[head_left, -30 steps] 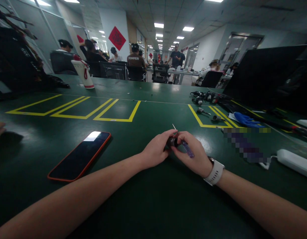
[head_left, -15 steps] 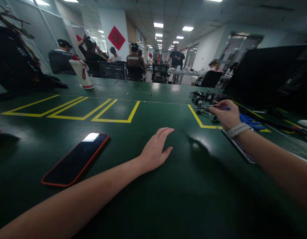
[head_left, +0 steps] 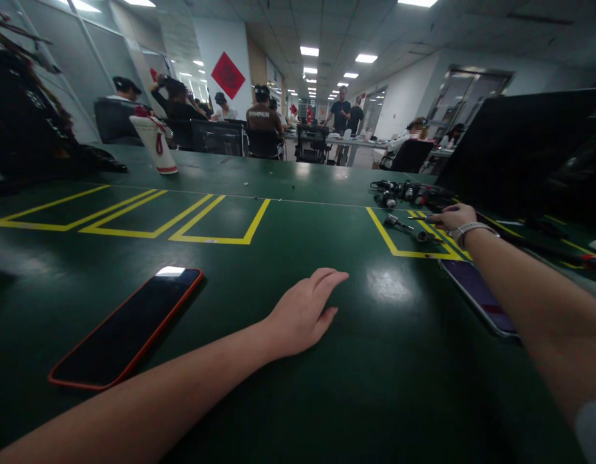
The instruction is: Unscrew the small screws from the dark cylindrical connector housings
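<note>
My left hand point(head_left: 302, 312) rests on the green table point(head_left: 326, 399), its fingers loosely stretched and nothing in it. To its left lies a dark-screened phone point(head_left: 133, 328) in an orange-red case. At the right, my right hand point(head_left: 455, 218) has its fingers wrapped round a slim screwdriver point(head_left: 423, 219), whose thin shaft points left; most of its handle is hidden. Just beneath the shaft are a metal connector point(head_left: 397, 223) and a second round metal connector point(head_left: 426, 236), both inside a yellow-taped outline point(head_left: 394, 248).
More dark metal connectors with cables point(head_left: 399, 190) lie behind the right hand. A second phone point(head_left: 476, 296) is partly under my right forearm. Yellow tape outlines point(head_left: 205, 240) mark the table's left side. Near the far edge stands a white cup point(head_left: 157, 145). A large black screen point(head_left: 529, 148) rises at right.
My right hand has moved right and slightly down with the screwdriver, uncovering more of the connectors. The blue thing near the wrist is no longer seen. My left hand sits slightly lower in view.
</note>
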Demonstrator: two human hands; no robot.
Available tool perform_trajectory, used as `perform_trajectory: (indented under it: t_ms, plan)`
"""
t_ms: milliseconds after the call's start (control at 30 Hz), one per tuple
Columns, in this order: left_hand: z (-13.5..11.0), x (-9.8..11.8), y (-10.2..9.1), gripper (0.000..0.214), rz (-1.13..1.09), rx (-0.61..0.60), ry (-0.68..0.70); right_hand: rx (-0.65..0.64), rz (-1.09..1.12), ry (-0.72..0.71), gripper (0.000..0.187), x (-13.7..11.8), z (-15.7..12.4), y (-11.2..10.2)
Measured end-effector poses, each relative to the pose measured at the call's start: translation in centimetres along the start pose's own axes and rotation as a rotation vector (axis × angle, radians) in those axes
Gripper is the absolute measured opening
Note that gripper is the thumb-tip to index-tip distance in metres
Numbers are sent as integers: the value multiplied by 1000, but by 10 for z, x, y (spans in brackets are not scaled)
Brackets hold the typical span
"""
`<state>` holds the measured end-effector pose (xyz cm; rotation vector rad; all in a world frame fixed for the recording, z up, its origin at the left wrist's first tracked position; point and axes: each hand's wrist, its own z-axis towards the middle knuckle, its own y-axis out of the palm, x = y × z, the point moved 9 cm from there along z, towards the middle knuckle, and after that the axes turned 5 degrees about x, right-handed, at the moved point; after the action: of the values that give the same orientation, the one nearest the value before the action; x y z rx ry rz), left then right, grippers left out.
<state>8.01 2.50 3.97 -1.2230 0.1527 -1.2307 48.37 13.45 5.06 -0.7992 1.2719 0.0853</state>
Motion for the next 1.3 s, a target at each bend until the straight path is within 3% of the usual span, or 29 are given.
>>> perform_trajectory:
  t_ms: [300,467,633,733,867,1033,1167,1300]
  plan:
    - [2,-1,5,51,16,-66,-6,-142,-207,-26,35,18,21,19]
    - [3,-1,6,51,6,-88,-2,-192,-368,-90,33,17,18,20]
    - [3,-2,7,51,2,-89,-7,-237,-476,-347,24,-14,-1,16]
    - [3,-3,6,51,-14,-77,-13,-367,-533,-547,12,-28,-20,28]
    - [2,-6,6,51,-27,-80,-45,-511,-662,-732,14,-28,-42,45]
    - [1,-4,5,50,-11,-78,-30,-485,-749,-878,10,-31,-60,45]
    - [0,-1,4,50,-11,-77,-9,-428,-708,-968,28,-43,-76,31]
    - [0,0,3,46,-24,-76,-5,-371,-613,-1051,28,-61,-102,13]
